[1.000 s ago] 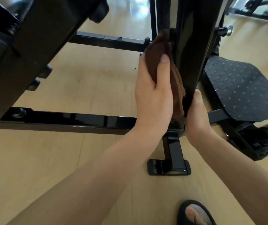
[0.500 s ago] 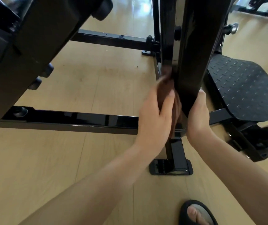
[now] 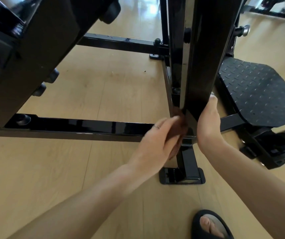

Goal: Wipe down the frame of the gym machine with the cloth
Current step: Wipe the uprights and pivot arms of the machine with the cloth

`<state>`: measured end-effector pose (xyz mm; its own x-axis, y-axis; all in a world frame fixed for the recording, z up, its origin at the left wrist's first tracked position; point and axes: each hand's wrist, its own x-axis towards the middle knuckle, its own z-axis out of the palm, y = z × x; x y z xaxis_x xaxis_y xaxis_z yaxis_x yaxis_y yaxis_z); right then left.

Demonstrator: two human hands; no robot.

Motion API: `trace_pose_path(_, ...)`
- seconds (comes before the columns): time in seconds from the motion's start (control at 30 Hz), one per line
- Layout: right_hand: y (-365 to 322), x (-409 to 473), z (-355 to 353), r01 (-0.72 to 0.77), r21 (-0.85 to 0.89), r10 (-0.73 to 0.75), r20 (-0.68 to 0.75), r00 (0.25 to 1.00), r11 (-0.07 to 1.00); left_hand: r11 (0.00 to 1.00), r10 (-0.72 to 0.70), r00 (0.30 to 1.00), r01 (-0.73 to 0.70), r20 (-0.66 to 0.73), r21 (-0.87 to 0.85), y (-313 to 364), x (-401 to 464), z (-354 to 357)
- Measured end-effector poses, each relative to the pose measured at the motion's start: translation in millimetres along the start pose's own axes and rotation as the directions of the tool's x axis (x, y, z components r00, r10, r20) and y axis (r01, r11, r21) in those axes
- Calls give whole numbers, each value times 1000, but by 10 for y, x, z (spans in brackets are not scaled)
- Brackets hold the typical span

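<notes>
A glossy black upright post [image 3: 205, 54] of the gym machine frame rises in the middle of the head view. My left hand [image 3: 157, 140] holds a brown cloth [image 3: 179, 125] against the post's left side, near its base where it meets the horizontal floor bar [image 3: 79, 125]. Most of the cloth is hidden behind my fingers. My right hand [image 3: 207, 123] grips the post's right edge at about the same height, its fingers hidden behind the post.
A black studded footplate [image 3: 259, 90] lies right of the post. The post's foot bracket [image 3: 183, 175] sits on the wooden floor. A large black slanted beam [image 3: 34, 49] fills the upper left. My sandalled foot [image 3: 210, 225] stands at the bottom right.
My left hand has slid the cloth down the post from about mid-height to its base. The right hand stayed on the post's right edge.
</notes>
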<state>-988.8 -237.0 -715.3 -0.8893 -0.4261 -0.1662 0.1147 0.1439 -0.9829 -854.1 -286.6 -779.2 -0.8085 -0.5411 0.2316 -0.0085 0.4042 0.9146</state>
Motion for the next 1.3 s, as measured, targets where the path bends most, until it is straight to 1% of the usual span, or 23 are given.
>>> trace_pose_path(0.1, 31, -157, -52, 53, -73, -54, -21, 998, 996, 994, 72, 984, -58, -160, 94, 92, 270, -410)
trace_pose_path(0.17, 162, -365, -119, 184, -181, -186, 5, 983, 966, 953, 159, 955, -82, -250, 293, 79, 432, -708)
trace_pose_path(0.2, 242, -483, -154, 251, -236, -250, 37, 968, 939, 908, 194, 956, -90, -220, 408, 20, 456, -829)
trace_pose_path(0.23, 315, -586, -189, 304, -280, -298, 66, 952, 911, 862, 184, 974, -95, -133, 498, -78, 436, -914)
trace_pose_path(0.3, 432, -706, -263, 378, -369, -370, 94, 924, 849, 750, 48, 991, -117, 122, 651, -319, 262, -962)
trace_pose_path(0.33, 464, -727, -292, 395, -408, -391, 96, 915, 823, 644, -23, 974, -157, 224, 749, -442, 138, -929)
trace_pose_path(0.37, 492, -742, -315, 409, -441, -404, 109, 908, 799, 547, -53, 959, -206, 279, 811, -556, 21, -897)
trace_pose_path(0.4, 520, -755, -325, 429, -469, -414, 141, 899, 772, 496, -47, 953, -238, 300, 835, -634, -63, -896)
trace_pose_path(0.43, 551, -771, -319, 462, -495, -422, 198, 885, 736, 482, -26, 951, -260, 310, 837, -663, -98, -947)
trace_pose_path(0.5, 623, -787, -244, 565, -540, -412, 386, 825, 624, 491, 12, 951, -274, 307, 827, -664, -114, -1150)
trace_pose_path(0.53, 662, -771, -182, 625, -560, -385, 494, 779, 545, 508, 16, 963, -240, 270, 828, -674, -135, -1285)
trace_pose_path(0.63, 750, -557, 44, 797, -562, -261, 754, 603, 220, 556, -82, 991, -42, 105, 830, -689, -270, -1705)
trace_pose_path(0.67, 766, -455, 130, 829, -548, -205, 803, 560, 117, 566, -118, 991, 12, 67, 825, -693, -312, -1800)
trace_pose_path(0.73, 787, -252, 281, 836, -548, -92, 832, 546, 3, 565, -134, 991, 70, 8, 822, -676, -341, -1809)
trace_pose_path(0.77, 787, -167, 350, 827, -562, -42, 827, 561, -13, 558, -124, 992, 67, 3, 827, -655, -324, -1724)
trace_pose_path(0.83, 779, -74, 493, 808, -589, 41, 807, 590, -23, 539, -83, 993, -23, 80, 842, -601, -242, -1414)
trace_pose_path(0.9, 779, -58, 598, 790, -612, 49, 788, 613, -43, 493, -80, 980, -121, 183, 862, -609, -124, -1060)
trace_pose_path(0.93, 781, -57, 619, 779, -625, 42, 778, 627, -46, 461, -97, 974, -138, 205, 877, -618, -67, -959)
trace_pose_path(1.0, 792, -40, 604, 774, -632, 28, 774, 633, -36, 415, -132, 967, -144, 216, 898, -645, -7, -982)
trace_pose_path(1.07, 814, -10, 537, 781, -623, 21, 781, 624, -36, 408, -166, 959, -144, 228, 902, -676, -85, -1197)
trace_pose_path(1.13, 828, -7, 506, 784, -619, 9, 785, 620, -36, 416, -222, 961, -58, 163, 907, -698, -266, -1539)
trace_pose_path(1.2, 836, -23, 537, 781, -623, 5, 782, 624, -42, 429, -269, 962, 79, 44, 900, -700, -470, -1841)
trace_pose_path(1.3, 807, -43, 600, 771, -633, 42, 770, 636, -74, 459, -328, 944, 189, -32, 868, -571, -615, -1938)
